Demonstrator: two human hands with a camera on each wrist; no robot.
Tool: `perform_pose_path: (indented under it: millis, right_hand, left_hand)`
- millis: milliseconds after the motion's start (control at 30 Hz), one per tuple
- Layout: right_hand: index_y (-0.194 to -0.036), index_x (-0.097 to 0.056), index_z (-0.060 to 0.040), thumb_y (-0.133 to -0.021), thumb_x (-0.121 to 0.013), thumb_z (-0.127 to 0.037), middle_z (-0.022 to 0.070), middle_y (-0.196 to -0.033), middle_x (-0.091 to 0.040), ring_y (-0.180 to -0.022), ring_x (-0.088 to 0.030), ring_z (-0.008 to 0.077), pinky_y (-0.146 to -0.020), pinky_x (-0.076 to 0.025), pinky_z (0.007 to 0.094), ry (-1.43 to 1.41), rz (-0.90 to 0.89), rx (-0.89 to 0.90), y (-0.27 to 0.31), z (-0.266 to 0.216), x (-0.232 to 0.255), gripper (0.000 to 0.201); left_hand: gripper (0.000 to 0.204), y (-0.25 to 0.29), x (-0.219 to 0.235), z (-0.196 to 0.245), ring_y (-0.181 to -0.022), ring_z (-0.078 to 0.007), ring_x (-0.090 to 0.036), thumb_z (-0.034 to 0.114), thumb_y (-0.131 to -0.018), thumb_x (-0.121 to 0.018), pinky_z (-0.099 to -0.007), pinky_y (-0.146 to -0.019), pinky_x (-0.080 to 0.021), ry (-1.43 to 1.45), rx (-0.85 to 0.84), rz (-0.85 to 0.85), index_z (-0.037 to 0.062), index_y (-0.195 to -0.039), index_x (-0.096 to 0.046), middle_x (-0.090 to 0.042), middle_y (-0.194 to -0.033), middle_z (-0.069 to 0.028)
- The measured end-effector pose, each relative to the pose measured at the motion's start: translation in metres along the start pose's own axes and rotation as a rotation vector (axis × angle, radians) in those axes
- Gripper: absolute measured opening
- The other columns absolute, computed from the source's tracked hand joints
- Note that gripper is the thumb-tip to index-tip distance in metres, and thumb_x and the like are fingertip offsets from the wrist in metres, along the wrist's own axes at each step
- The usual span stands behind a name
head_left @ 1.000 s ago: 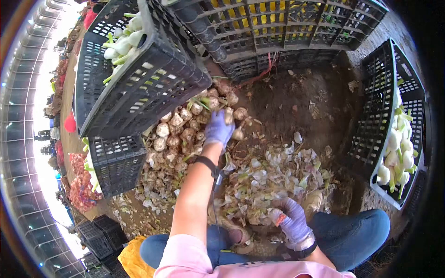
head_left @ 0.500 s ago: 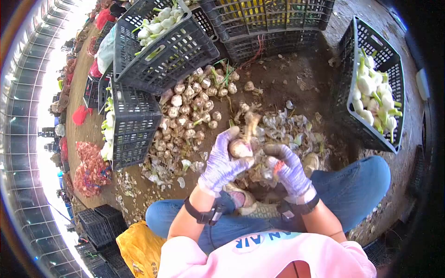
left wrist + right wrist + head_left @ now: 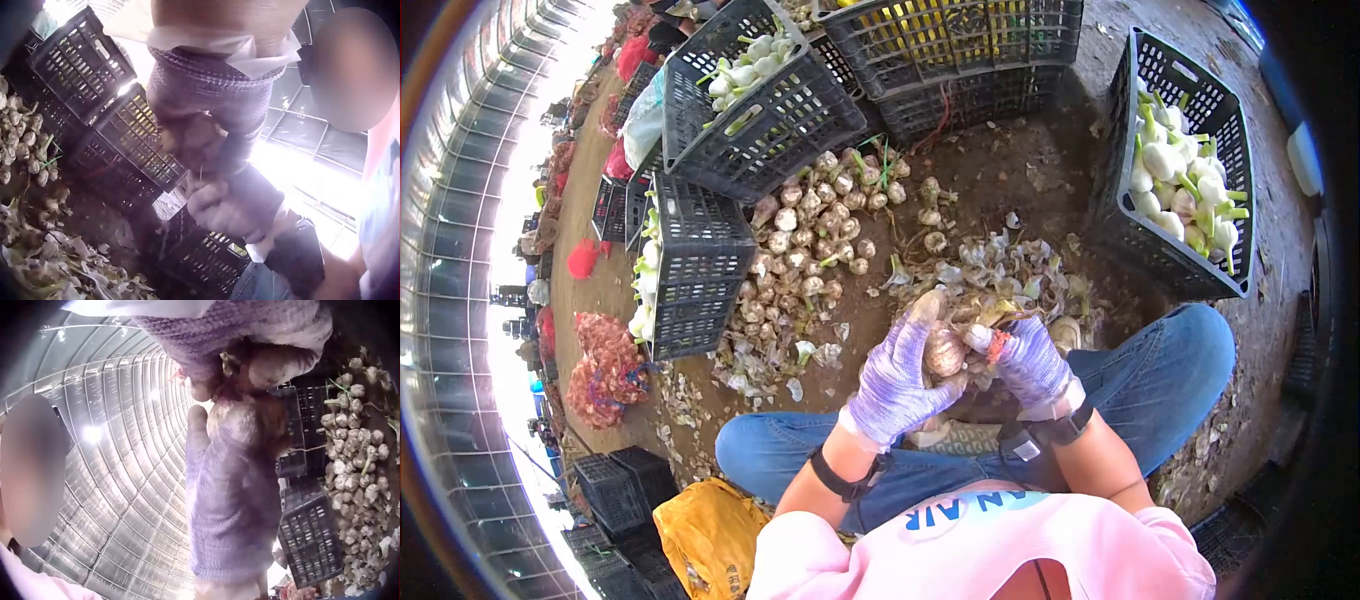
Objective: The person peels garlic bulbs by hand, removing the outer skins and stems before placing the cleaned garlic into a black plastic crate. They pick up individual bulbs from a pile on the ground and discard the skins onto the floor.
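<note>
My left hand (image 3: 900, 382), in a purple knit glove, grips a garlic bulb (image 3: 944, 352) with brownish outer skin over my lap. From the other side, my gloved right hand (image 3: 1034, 368) pinches the same bulb with its thumb and curled fingers; a red-orange band circles its thumb. Loose dry skin hangs by the right fingers. In the right wrist view, the bulb (image 3: 240, 423) sits between the two hands, partly covered by fingers. Ahead lies a heap of unpeeled garlic bulbs (image 3: 815, 225), with a pile of papery peelings (image 3: 1000, 265) nearer me.
A black crate (image 3: 1105, 215) of white trimmed garlic stands at the right. Other garlic-filled crates stand at the left, one tilted crate (image 3: 770, 135) above another (image 3: 700, 275). Stacked crates (image 3: 970, 95) close off the far side. A yellow bag (image 3: 710, 535) lies by my left knee.
My left hand has come back from the heap with a garlic bulb to in front of my lap. The right hand has moved in and now grips the bulb too.
</note>
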State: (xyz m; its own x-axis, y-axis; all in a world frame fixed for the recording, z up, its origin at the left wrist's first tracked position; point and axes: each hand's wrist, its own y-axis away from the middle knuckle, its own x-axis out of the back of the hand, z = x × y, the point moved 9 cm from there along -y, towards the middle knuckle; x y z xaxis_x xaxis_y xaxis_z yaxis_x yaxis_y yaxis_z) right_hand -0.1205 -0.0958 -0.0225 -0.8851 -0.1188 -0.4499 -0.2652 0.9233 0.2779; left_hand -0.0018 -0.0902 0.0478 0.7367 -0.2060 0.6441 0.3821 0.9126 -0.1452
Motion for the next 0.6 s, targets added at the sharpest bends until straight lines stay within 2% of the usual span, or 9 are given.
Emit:
perform_pose_path:
  millis: [133, 200, 267, 333, 367, 467, 533, 567, 600]
  right_hand:
    - [-0.098, -0.062, -0.001, -0.078, -0.07, -0.015, 0.0047, -0.087, -0.064, -0.075, -0.06, 0.0106, -0.065, -0.05, 0.0251, -0.128, -0.018, -0.116, -0.001, 0.009, 0.005, 0.025]
    - [-0.097, -0.062, -0.0014, -0.078, -0.07, -0.015, 0.0055, -0.083, -0.064, -0.068, -0.06, 0.011, -0.059, -0.049, 0.0236, -0.265, -0.041, -0.138, -0.001, 0.012, 0.006, 0.024]
    - [-0.096, -0.063, -0.0018, -0.078, -0.07, -0.016, 0.0048, -0.081, -0.064, -0.065, -0.059, 0.0102, -0.055, -0.047, 0.0226, -0.224, -0.039, -0.174, -0.003, 0.018, 0.011, 0.025]
    - [-0.096, -0.063, -0.0023, -0.077, -0.071, -0.017, 0.0042, -0.078, -0.064, -0.061, -0.058, 0.0094, -0.052, -0.045, 0.0216, -0.18, -0.041, -0.208, -0.004, 0.018, 0.014, 0.025]
    - [-0.095, -0.063, -0.0025, -0.077, -0.071, -0.018, 0.0034, -0.075, -0.064, -0.058, -0.057, 0.0082, -0.049, -0.043, 0.0209, -0.101, -0.059, -0.239, -0.003, 0.015, 0.014, 0.025]
    - [-0.093, -0.064, -0.0033, -0.076, -0.072, -0.018, 0.0021, -0.072, -0.063, -0.055, -0.055, 0.0065, -0.047, -0.041, 0.0198, -0.014, -0.084, -0.269, -0.003, 0.021, 0.016, 0.024]
    - [-0.093, -0.064, -0.004, -0.077, -0.072, -0.018, 0.0014, -0.072, -0.063, -0.056, -0.055, 0.006, -0.048, -0.041, 0.0194, -0.005, -0.094, -0.265, -0.004, 0.027, 0.014, 0.022]
    - [-0.093, -0.064, -0.0041, -0.078, -0.07, -0.017, 0.0023, -0.075, -0.063, -0.061, -0.057, 0.0077, -0.052, -0.043, 0.0203, 0.024, -0.093, -0.222, -0.005, 0.028, 0.011, 0.021]
    - [-0.094, -0.063, -0.0043, -0.079, -0.069, -0.016, 0.0032, -0.079, -0.064, -0.065, -0.058, 0.0094, -0.055, -0.045, 0.0212, 0.053, -0.093, -0.178, -0.005, 0.026, 0.009, 0.02]
  left_hand:
    - [0.087, 0.001, -0.004, -0.008, -0.114, -0.0357, -0.05, 0.015, -0.06, -0.079, -0.0392, -0.094, -0.044, 0.06, -0.001, 0.017, 0.0061, -0.134, -0.034, -0.045, -0.129, -0.0201]
    - [0.086, 0.001, -0.007, -0.014, -0.116, -0.0354, -0.049, 0.016, -0.061, -0.08, -0.0398, -0.095, -0.043, 0.129, -0.03, 0.033, 0.0072, -0.133, -0.034, -0.044, -0.129, -0.0195]
    - [0.084, 0.001, -0.009, -0.019, -0.117, -0.035, -0.048, 0.016, -0.061, -0.08, -0.0404, -0.096, -0.042, 0.199, -0.058, 0.05, 0.0082, -0.132, -0.035, -0.043, -0.13, -0.0189]
    - [0.087, 0.003, -0.017, -0.029, -0.11, -0.0262, -0.051, 0.015, -0.064, -0.081, -0.0388, -0.091, -0.044, 0.291, -0.006, 0.017, 0.0075, -0.134, -0.03, -0.041, -0.13, -0.015]
    - [0.087, 0.005, -0.021, -0.034, -0.11, -0.0262, -0.051, 0.015, -0.064, -0.081, -0.0388, -0.091, -0.044, 0.293, -0.003, 0.014, 0.0075, -0.134, -0.03, -0.041, -0.13, -0.015]
    - [0.084, 0.009, -0.029, -0.051, -0.109, -0.0247, -0.051, 0.023, -0.066, -0.081, -0.0384, -0.092, -0.043, 0.523, 0.118, 0.026, 0.0068, -0.132, -0.031, -0.041, -0.129, -0.0137]
    - [0.076, 0.006, -0.026, -0.051, -0.102, -0.022, -0.055, 0.03, -0.073, -0.075, -0.0337, -0.081, -0.05, 0.632, 0.196, 0.071, 0.0059, -0.13, -0.032, -0.046, -0.123, -0.0131]
    - [0.076, 0.005, -0.025, -0.053, -0.102, -0.022, -0.055, 0.03, -0.073, -0.075, -0.0337, -0.081, -0.05, 0.632, 0.198, 0.071, 0.0059, -0.13, -0.032, -0.046, -0.123, -0.0131]
    - [0.069, 0.007, -0.031, -0.072, -0.095, -0.0203, -0.058, 0.038, -0.077, -0.068, -0.0305, -0.072, -0.052, 0.827, 0.393, 0.092, 0.0051, -0.128, -0.036, -0.05, -0.117, -0.0129]
